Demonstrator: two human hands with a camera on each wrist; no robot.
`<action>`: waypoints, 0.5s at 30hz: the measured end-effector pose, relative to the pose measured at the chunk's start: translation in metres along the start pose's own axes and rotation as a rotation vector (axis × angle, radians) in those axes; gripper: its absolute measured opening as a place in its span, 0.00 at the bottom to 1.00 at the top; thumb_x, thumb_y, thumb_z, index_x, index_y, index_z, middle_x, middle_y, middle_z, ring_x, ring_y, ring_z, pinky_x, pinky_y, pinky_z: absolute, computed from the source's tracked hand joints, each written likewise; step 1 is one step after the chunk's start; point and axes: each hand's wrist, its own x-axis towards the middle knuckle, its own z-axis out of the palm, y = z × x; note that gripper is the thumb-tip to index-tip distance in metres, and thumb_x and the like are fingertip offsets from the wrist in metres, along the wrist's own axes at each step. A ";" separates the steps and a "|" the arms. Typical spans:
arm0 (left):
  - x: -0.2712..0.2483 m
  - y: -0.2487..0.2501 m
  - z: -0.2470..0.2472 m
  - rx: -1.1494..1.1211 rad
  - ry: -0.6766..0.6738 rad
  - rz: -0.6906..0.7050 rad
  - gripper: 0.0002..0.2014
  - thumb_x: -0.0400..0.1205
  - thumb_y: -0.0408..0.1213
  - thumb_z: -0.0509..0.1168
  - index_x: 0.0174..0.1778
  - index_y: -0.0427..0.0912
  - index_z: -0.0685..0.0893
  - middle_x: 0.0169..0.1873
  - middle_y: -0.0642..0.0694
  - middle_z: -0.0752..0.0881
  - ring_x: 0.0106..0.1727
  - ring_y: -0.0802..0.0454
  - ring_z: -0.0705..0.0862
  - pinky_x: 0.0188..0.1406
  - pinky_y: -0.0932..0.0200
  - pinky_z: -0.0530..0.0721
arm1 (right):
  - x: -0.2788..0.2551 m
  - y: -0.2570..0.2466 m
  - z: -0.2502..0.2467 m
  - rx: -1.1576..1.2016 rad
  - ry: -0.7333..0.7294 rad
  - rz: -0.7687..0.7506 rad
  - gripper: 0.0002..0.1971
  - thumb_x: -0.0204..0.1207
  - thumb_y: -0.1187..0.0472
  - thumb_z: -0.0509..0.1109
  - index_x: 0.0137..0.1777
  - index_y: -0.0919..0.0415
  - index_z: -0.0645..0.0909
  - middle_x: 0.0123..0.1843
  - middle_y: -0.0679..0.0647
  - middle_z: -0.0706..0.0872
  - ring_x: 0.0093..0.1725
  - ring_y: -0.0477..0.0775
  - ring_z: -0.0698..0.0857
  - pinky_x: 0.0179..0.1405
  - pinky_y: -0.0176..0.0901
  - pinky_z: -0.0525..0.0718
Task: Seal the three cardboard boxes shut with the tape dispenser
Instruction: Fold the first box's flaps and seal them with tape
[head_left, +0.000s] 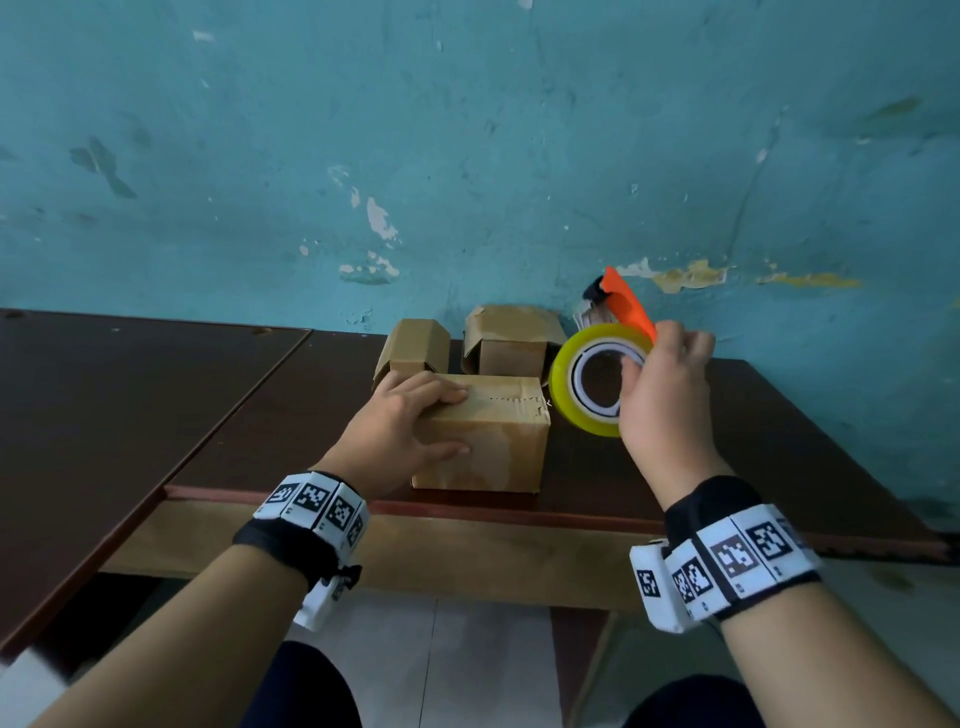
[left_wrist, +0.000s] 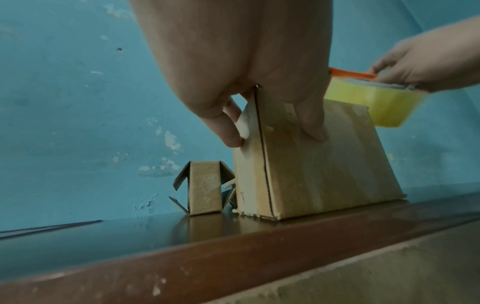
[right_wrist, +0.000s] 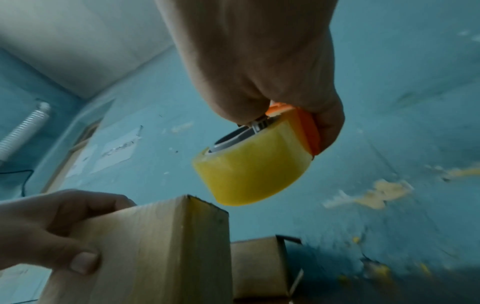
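Left grip: the left hand (head_left: 397, 426) grasps the nearest cardboard box (head_left: 493, 441) at its left end, fingers laid over the closed top, thumb (head_left: 447, 451) pressed on the front face. In the left wrist view the fingers (left_wrist: 313, 125) lie spread and only lightly bent.
Right grip: the right hand (head_left: 662, 395) is clenched round the tape dispenser (head_left: 597, 379), fingers over its orange handle (head_left: 628, 304), thumb at the white core of the roll.
Tape dispenser: held in the air just right of the nearest box's top right corner. The roll is yellowish and see-through; its open side faces the person. Whether it touches the box cannot be told.
Nearest box: stands on the dark brown desk (head_left: 234, 415) close to the front edge, top flaps shut, a rough seam running along the top.
Left rear box (head_left: 415, 345): behind the nearest one, by the wall, side flaps standing out.
Right rear box (head_left: 511, 338): beside it, against the wall, flaps loose and not flat.
Wall (head_left: 467, 156): teal paint, chipped in patches.
Wristbands: each wrist carries a black band (head_left: 727, 561) with white squares of black coded marks.
Writing: no brand or readable words on the boxes or roll.
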 end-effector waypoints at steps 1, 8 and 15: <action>0.001 0.000 -0.001 0.006 -0.004 0.007 0.32 0.71 0.60 0.80 0.71 0.57 0.86 0.63 0.76 0.79 0.68 0.55 0.74 0.72 0.52 0.78 | 0.003 -0.004 -0.001 0.019 0.032 -0.064 0.14 0.86 0.66 0.69 0.68 0.69 0.74 0.69 0.69 0.74 0.53 0.72 0.86 0.52 0.56 0.84; -0.005 0.018 0.005 0.029 -0.013 0.091 0.29 0.75 0.61 0.78 0.71 0.55 0.86 0.66 0.65 0.84 0.64 0.53 0.77 0.67 0.53 0.81 | 0.006 -0.032 0.014 0.144 0.059 -0.447 0.19 0.82 0.75 0.71 0.72 0.69 0.78 0.66 0.65 0.75 0.55 0.64 0.85 0.59 0.55 0.89; -0.010 0.022 0.017 -0.023 0.026 0.059 0.26 0.77 0.55 0.80 0.70 0.55 0.85 0.68 0.64 0.82 0.64 0.57 0.71 0.71 0.57 0.75 | 0.004 -0.038 0.028 0.347 -0.031 -0.370 0.25 0.77 0.72 0.78 0.73 0.57 0.85 0.64 0.54 0.73 0.59 0.49 0.80 0.65 0.35 0.84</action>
